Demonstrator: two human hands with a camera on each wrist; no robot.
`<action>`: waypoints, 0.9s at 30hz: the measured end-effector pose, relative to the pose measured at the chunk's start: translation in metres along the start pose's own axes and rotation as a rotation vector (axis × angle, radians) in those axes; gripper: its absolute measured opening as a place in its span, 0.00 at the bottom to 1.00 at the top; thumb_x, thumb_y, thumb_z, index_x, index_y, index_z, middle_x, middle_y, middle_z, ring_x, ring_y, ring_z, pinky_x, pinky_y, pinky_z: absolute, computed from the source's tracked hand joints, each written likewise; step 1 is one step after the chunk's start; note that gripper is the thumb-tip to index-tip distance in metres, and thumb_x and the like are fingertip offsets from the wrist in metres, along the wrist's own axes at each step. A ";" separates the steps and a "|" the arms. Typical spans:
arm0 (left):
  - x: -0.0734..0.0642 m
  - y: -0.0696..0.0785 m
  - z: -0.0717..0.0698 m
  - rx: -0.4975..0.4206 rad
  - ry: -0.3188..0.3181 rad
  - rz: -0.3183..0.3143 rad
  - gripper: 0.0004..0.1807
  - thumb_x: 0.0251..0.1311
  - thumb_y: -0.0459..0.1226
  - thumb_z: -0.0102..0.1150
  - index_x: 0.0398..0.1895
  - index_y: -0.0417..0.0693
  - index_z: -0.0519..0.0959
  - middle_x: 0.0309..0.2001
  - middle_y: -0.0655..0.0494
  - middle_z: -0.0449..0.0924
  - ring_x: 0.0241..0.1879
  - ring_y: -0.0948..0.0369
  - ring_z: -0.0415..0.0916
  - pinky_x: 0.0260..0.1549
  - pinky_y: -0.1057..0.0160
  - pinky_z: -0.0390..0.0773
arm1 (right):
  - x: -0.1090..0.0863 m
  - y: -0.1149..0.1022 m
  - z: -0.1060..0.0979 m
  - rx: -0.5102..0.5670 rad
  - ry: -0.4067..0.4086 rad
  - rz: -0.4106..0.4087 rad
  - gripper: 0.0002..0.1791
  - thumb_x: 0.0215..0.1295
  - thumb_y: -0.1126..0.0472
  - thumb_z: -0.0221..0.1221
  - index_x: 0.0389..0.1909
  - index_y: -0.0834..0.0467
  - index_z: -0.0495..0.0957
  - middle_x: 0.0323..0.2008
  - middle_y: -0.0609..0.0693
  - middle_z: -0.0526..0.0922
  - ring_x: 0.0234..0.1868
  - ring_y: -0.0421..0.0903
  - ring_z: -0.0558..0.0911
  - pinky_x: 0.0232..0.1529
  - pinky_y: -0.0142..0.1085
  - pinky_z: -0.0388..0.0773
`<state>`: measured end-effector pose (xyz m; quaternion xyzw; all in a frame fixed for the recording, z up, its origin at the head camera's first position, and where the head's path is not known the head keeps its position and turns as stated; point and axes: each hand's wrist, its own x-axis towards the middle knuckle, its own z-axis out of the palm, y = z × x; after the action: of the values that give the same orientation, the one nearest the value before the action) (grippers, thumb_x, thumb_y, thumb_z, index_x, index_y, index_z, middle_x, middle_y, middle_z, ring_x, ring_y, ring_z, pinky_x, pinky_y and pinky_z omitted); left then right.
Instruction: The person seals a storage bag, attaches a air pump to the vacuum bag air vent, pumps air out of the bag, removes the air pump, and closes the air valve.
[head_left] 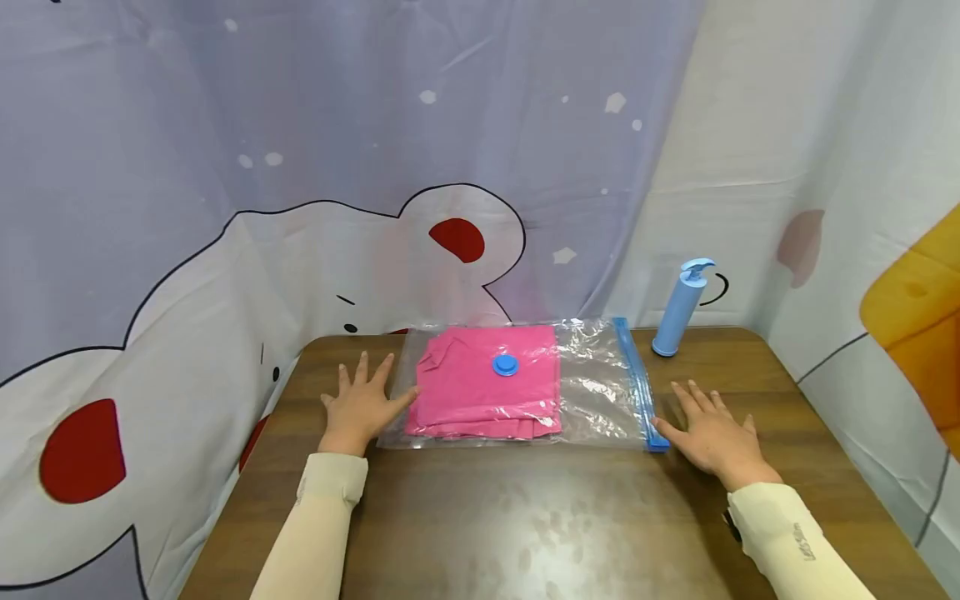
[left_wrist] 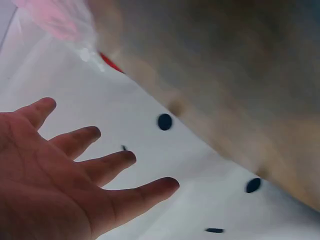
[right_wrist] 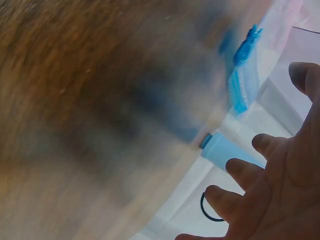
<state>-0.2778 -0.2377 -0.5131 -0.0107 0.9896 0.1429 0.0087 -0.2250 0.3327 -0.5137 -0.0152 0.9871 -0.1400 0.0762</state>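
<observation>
Honestly, my worry is the blue pump (head_left: pixel 678 314): it stands tall and narrow near the far edge of the surface (head_left: pixel 487 517), so a careless reach from the right-hand grip (head_left: pixel 714 439) could knock it over. That one and the left-hand grip (head_left: pixel 361 409) are both spread wide, holding nothing. The clear bag (head_left: pixel 596 375) lies flat between them, pink cloth (head_left: pixel 472 396) inside, blue valve (head_left: pixel 506 364) facing up. Can't tell if either grip actually touches it. If so, a sideways nudge might drag it, and any gap in the blue zip strip (head_left: pixel 637 379) would probably leak air.
</observation>
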 end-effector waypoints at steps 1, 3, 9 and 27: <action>0.000 0.005 0.000 0.010 0.007 0.014 0.56 0.74 0.78 0.47 0.95 0.63 0.52 0.94 0.34 0.41 0.90 0.19 0.37 0.71 0.02 0.51 | -0.001 -0.002 -0.002 0.000 0.000 -0.002 0.57 0.82 0.22 0.49 0.94 0.57 0.49 0.92 0.71 0.49 0.88 0.83 0.50 0.73 0.95 0.42; 0.000 0.019 0.001 0.034 0.029 0.051 0.56 0.73 0.78 0.48 0.94 0.62 0.55 0.94 0.34 0.45 0.89 0.19 0.40 0.71 0.03 0.53 | -0.003 -0.005 -0.004 -0.002 -0.005 -0.004 0.58 0.82 0.22 0.50 0.94 0.58 0.48 0.91 0.72 0.50 0.88 0.83 0.52 0.72 0.95 0.46; -0.007 0.093 0.006 0.099 0.073 0.206 0.53 0.70 0.74 0.56 0.91 0.60 0.64 0.90 0.40 0.62 0.88 0.25 0.55 0.73 0.09 0.62 | -0.008 -0.019 -0.012 0.012 -0.032 -0.022 0.59 0.82 0.27 0.55 0.91 0.67 0.50 0.87 0.77 0.58 0.83 0.83 0.64 0.68 0.88 0.67; -0.063 0.289 0.073 0.454 -0.098 0.533 0.42 0.68 0.78 0.60 0.83 0.83 0.73 0.85 0.71 0.72 0.88 0.56 0.67 0.81 0.41 0.74 | -0.013 -0.036 -0.003 0.069 -0.067 -0.088 0.49 0.80 0.41 0.65 0.79 0.78 0.64 0.67 0.83 0.81 0.65 0.81 0.84 0.61 0.75 0.83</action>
<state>-0.2204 0.0611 -0.5005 0.2569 0.9626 -0.0832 0.0209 -0.2121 0.2991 -0.4988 -0.0605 0.9769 -0.1768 0.1037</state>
